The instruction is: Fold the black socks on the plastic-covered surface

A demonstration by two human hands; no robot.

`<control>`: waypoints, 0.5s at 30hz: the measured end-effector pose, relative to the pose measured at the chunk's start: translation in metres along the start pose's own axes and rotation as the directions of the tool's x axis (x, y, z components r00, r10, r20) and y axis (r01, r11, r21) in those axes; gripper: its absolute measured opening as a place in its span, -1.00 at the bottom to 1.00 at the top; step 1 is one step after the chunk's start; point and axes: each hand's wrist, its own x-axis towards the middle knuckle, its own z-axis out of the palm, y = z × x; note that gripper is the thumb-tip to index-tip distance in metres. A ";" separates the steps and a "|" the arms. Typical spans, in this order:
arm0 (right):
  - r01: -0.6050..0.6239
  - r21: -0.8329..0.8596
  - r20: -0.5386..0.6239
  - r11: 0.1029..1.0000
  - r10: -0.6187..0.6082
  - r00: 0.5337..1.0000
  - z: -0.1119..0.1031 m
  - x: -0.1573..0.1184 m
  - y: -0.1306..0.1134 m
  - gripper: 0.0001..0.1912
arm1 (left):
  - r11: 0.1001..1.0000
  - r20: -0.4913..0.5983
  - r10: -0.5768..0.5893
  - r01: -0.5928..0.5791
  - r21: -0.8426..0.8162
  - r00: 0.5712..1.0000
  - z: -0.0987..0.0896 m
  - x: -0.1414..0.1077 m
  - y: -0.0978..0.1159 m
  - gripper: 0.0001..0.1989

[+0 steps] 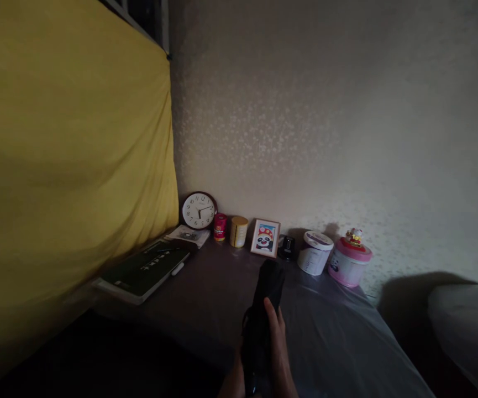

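Note:
A folded black umbrella (266, 309) is held up in front of me over the near part of the table, its top end pointing toward the wall. My right hand (279, 345) is wrapped along its right side, with the thumb lying on the black fabric. Low at the frame's bottom edge, my left hand (234, 373) grips the umbrella from the left; most of its fingers are hidden behind it. The umbrella's lower end is dark and partly cut off by the frame.
Along the wall stand a round clock (199, 210), a red can (220, 227), a yellow tin (239, 231), a panda picture frame (266, 238), a small black object (287, 247), a white tub (315, 254) and a pink-lidded tub (348, 263) with a figurine. A green board (145, 271) lies left, beside a yellow curtain (73, 149).

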 end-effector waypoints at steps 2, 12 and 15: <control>0.002 -0.005 -0.042 1.000 -0.003 0.999 0.002 -0.001 -0.003 -0.39 | 1.000 -0.005 -0.005 0.005 0.004 1.000 -0.001 0.001 -0.001 -0.53; -0.074 0.108 0.009 0.991 0.074 0.997 -0.003 0.002 0.007 -0.42 | 0.999 0.047 0.026 -0.028 0.041 0.999 -0.017 0.012 0.001 -0.67; -0.069 0.071 0.030 0.995 0.067 0.997 -0.001 0.003 0.007 -0.41 | 0.998 0.059 0.025 -0.029 0.058 0.998 -0.018 0.014 0.000 -0.70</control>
